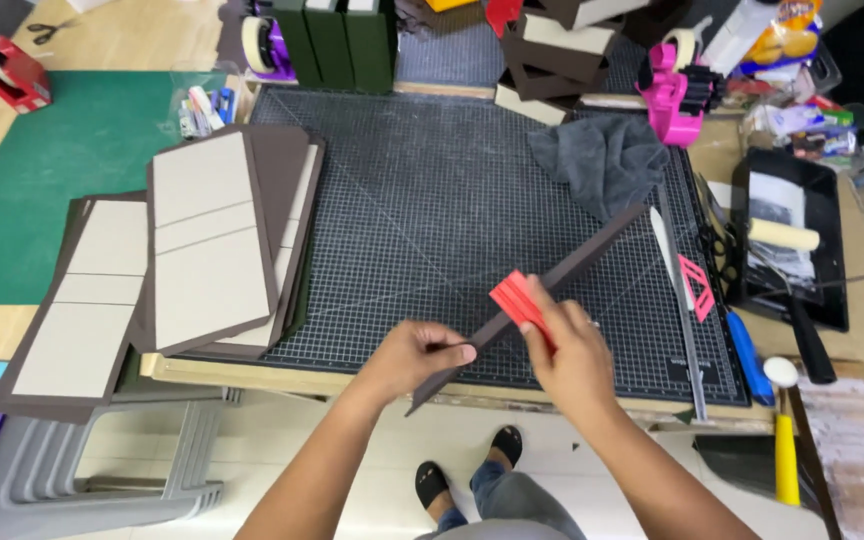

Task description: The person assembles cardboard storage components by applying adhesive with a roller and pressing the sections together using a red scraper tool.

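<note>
A long dark brown board (572,272) is held edge-on above the front of the dark gridded cutting mat (432,200), slanting from lower left to upper right. My left hand (414,355) pinches its lower end. My right hand (570,355) presses a small red flat scraper (520,300) against the board's middle. Both forearms reach in from the bottom of the view.
Stacks of brown covers with grey panels (214,240) lie on the mat's left. A grey cloth (602,160), pink tape dispenser (674,92), metal ruler (687,330), black tray with roller (790,238), green mat (72,160) and grey stool (82,470) surround the work area.
</note>
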